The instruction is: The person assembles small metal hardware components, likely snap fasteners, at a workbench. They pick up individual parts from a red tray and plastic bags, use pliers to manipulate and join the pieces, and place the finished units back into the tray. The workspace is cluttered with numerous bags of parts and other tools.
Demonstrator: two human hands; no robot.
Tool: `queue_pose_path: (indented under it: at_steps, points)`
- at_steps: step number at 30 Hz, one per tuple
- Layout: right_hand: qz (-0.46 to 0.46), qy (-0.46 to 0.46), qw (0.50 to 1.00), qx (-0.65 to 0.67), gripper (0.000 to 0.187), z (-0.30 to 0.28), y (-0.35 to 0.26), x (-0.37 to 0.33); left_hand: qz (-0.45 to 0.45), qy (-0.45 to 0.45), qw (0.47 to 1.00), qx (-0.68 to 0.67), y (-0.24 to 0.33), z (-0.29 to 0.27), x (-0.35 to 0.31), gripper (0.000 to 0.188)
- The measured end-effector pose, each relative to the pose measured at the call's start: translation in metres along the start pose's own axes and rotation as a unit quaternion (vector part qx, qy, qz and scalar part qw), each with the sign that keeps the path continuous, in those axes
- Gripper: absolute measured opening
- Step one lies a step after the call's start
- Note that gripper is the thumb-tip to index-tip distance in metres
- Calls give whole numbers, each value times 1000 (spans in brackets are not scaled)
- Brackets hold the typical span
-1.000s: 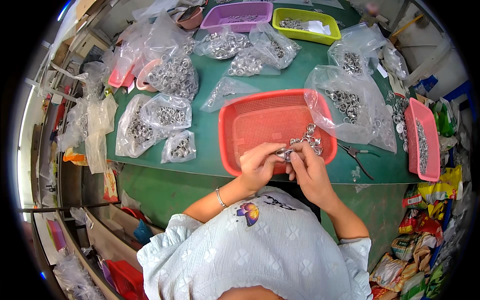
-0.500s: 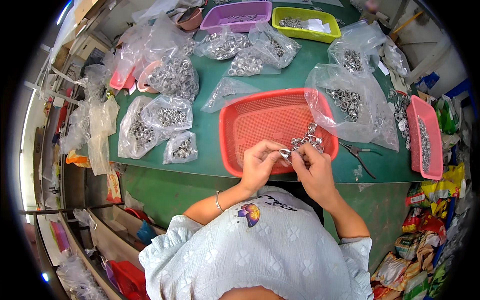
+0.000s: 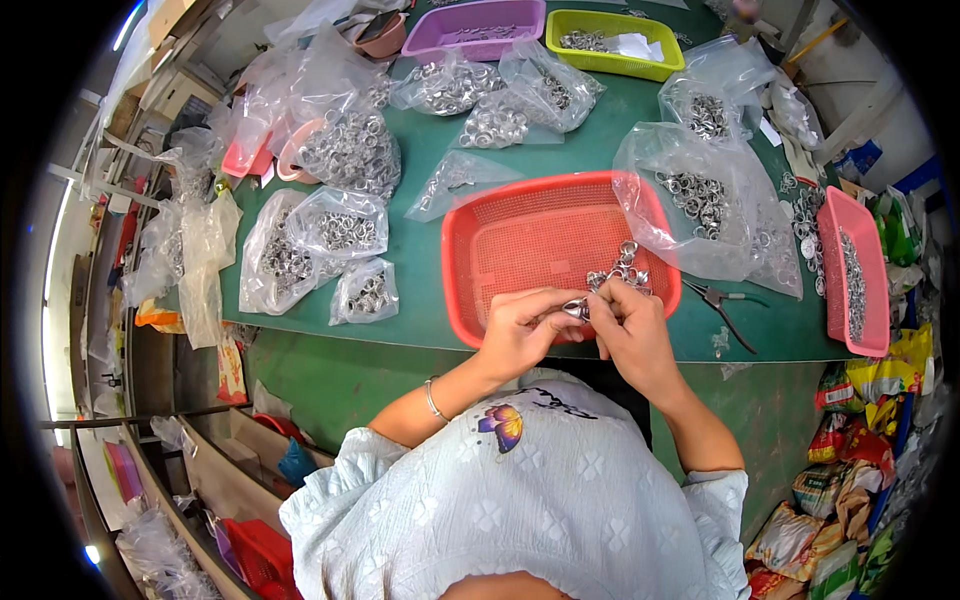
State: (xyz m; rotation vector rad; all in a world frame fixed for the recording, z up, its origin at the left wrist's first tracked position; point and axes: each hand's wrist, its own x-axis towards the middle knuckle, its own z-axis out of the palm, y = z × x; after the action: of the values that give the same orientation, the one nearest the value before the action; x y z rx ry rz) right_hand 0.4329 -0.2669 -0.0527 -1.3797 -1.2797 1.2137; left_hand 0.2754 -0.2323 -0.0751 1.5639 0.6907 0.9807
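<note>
Between my hands, over the near rim of a red plastic basket [image 3: 520, 185], is a small shiny silver ring [image 3: 577, 309]. My left hand [image 3: 520, 328] pinches it from the left, thumb and forefinger together. From the other side my right hand [image 3: 636, 330] closes its fingertips on the same piece; the fingers partly cover it. A small heap of silver rings [image 3: 625, 262] lies in the right part of the basket, just beyond my right hand.
Clear bags of metal pieces [image 3: 348, 150] lie at left and back, another bag [image 3: 695, 200] overlapping the basket's right rim. Pliers [image 3: 722, 310] rest right of the basket. A pink basket [image 3: 855, 280] stands far right; purple [image 3: 475, 28] and yellow-green [image 3: 615, 45] baskets are behind.
My fingers have turned slightly about the ring, and my left fingers now lie more level across it. My right hand has shifted a little. Nothing else on the table has moved.
</note>
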Motion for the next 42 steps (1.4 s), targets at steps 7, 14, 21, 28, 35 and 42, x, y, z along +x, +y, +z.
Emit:
queue_pose_path:
  at_steps: [7,14,21,28,35,42]
  points:
    - [19,-18,997,70,21,0,0,-2,-94,117,954,-259,-31,-8,5,23]
    - [30,-49,980,192,15,-7,17,9,-171,73,927,-327,-32,-7,7,25]
    - [93,-74,913,390,11,-13,38,15,-252,0,939,-234,-25,-10,12,22]
    - [-12,34,982,184,6,-22,60,4,-228,-154,959,61,-11,-23,49,16]
    - [-43,39,991,119,9,-17,66,3,27,-159,963,214,-6,27,227,18]
    - [-18,40,976,214,10,-23,65,9,83,-110,979,149,-22,49,267,27]
